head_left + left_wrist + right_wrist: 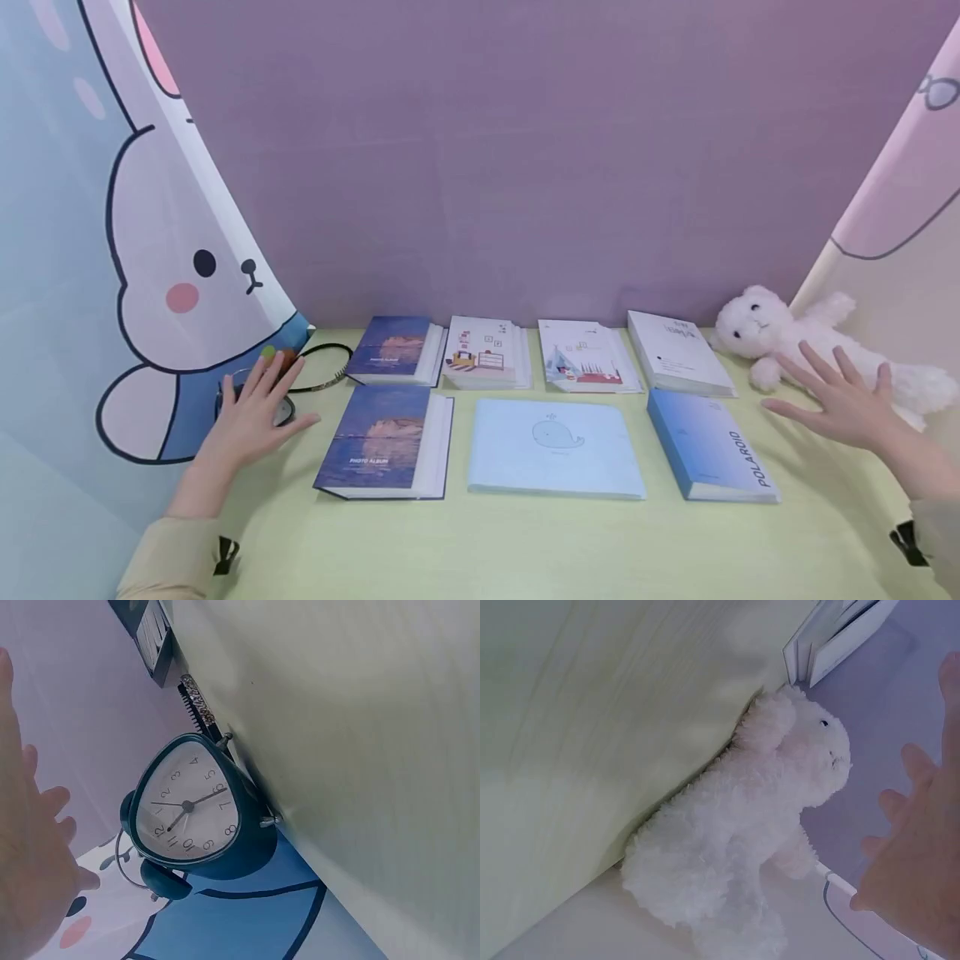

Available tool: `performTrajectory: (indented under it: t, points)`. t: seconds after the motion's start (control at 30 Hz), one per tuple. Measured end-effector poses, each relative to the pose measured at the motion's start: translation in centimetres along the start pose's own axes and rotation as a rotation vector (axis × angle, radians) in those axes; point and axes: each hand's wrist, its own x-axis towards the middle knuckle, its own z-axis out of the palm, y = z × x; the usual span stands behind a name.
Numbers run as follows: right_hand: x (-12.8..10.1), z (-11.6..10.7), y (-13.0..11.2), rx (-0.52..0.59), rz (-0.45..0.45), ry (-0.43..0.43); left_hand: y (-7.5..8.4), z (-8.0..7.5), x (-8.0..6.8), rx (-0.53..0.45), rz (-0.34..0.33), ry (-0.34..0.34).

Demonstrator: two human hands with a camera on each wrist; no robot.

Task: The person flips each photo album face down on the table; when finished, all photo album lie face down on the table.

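Fingers spread, my left hand (251, 425) hovers at the table's left over a dark green alarm clock (187, 832), which it mostly hides in the head view. The left wrist view shows the clock's white dial, bells and small metal feet. Behind the clock lies a black headband (327, 382) with a glittery section and comb teeth. At the right, my right hand (847, 404) is held with straight, spread fingers over a white fluffy plush animal (757, 325), covering part of its body. The plush (720, 832) lies on the table in the right wrist view. Both hands hold nothing.
Between the hands, albums lie in two rows: a sunset photo album (393, 350), two illustrated ones (483, 354) and a white one (678, 354) behind; another sunset album (375, 442), a light blue whale album (555, 458) and a blue POLAROID album (712, 450) in front. Purple cloth (480, 167) hangs behind.
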Motion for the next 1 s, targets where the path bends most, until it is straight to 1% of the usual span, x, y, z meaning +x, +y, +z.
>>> performTrajectory:
  t: [0.07,0.13,0.27,0.37,0.47,0.57,0.63,0.77,0.83,0.93,1.0]
  points:
    - [0.0,0.0,0.2,0.0,-0.009,0.024,0.1,-0.1,0.3,-0.025,-0.004,-0.008]
    - [0.1,0.0,0.4,0.008,-0.032,0.071,0.4,-0.4,0.8,-0.073,-0.013,-0.023]
    - [0.6,-0.1,0.7,0.05,-0.118,0.221,1.3,-1.0,2.2,-0.174,-0.051,-0.049]
    - [1.0,-0.3,0.5,0.091,-0.155,0.271,2.3,-1.3,3.4,-0.206,-0.067,-0.036]
    - [1.3,-0.4,0.0,0.138,-0.159,0.265,3.4,-1.4,4.5,-0.236,-0.06,-0.006]
    - [1.6,-0.3,-0.7,0.177,-0.16,0.281,4.7,-1.3,5.5,-0.277,-0.044,0.011]
    - [1.9,-0.1,-1.1,0.186,-0.161,0.295,5.6,-1.3,6.1,-0.291,-0.04,0.009]
    - [2.6,-0.1,-1.9,0.217,-0.179,0.29,7.5,-1.0,7.5,-0.305,-0.027,0.005]
    - [3.0,-0.2,-2.3,0.227,-0.175,0.282,8.4,-0.6,8.2,-0.324,-0.012,0.023]
    - [3.4,-0.2,-3.0,0.23,-0.184,0.283,9.6,0.3,9.3,-0.374,0.04,0.084]
    - [3.7,-0.1,-3.4,0.236,-0.179,0.277,10.4,0.9,9.9,-0.415,0.066,0.112]
